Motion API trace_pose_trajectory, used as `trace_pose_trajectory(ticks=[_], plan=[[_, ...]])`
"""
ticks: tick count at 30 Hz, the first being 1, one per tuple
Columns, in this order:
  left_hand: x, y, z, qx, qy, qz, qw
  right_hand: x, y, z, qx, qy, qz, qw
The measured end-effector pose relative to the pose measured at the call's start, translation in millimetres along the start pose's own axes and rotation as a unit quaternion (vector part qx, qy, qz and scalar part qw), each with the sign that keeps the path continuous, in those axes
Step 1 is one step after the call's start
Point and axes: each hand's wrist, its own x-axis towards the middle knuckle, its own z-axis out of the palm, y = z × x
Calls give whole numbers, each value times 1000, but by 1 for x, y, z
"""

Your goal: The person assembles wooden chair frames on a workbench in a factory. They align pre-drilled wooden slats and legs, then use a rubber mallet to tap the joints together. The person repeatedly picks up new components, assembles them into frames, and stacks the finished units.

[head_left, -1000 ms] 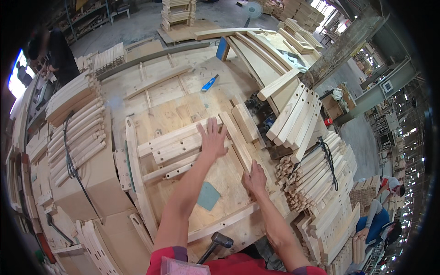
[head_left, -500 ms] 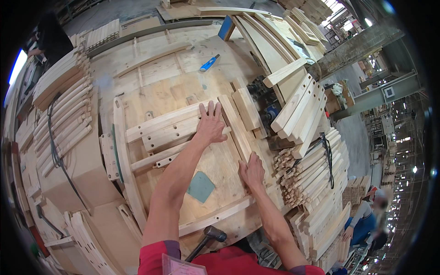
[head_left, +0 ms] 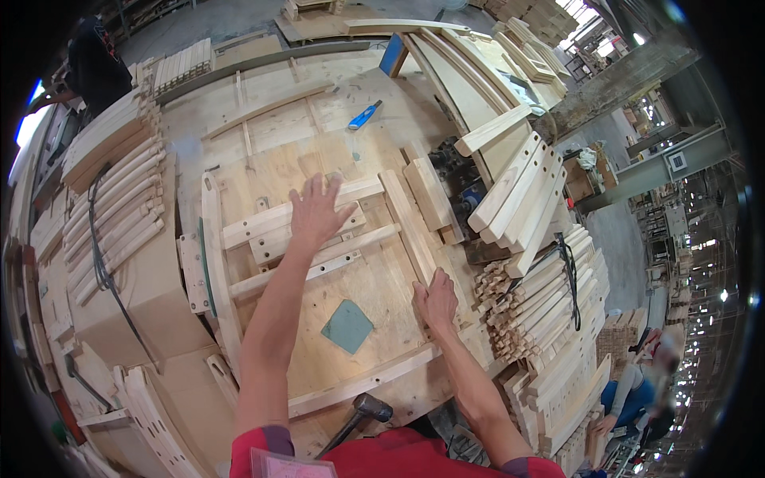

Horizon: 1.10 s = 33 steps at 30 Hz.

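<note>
We lose part of the upper rail [head_left: 362, 190] under the left hand [head_left: 317, 215], and the lower end of the side bar [head_left: 405, 223] behind the right hand [head_left: 436, 303]; the red shirt [head_left: 414, 460] hides the mallet's [head_left: 372, 407] handle end. The rail lies across the plywood [head_left: 389, 315], its right end by the side bar's top. We see the left hand palm down, fingers spread, arm outstretched; the right's fingers curl, but whether they pinch the bar we cannot tell.

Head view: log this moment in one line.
left hand: spread over upper rail | right hand: closed on side rail | green pad: flat on board | black mallet: by red shirt
</note>
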Motion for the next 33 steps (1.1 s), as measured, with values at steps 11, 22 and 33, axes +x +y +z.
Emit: trace_pose_trajectory(ticks=[11, 22, 33], plan=[[-7, -11, 6, 20, 102, 20, 994, 6, -6, 6, 17, 34, -13, 999], [-2, -7, 1, 7, 38, -9, 999, 4, -3, 6, 24, 23, -8, 999], [-2, -12, 1, -28, 49, -5, 998, -2, -10, 6, 37, 10, -8, 999]])
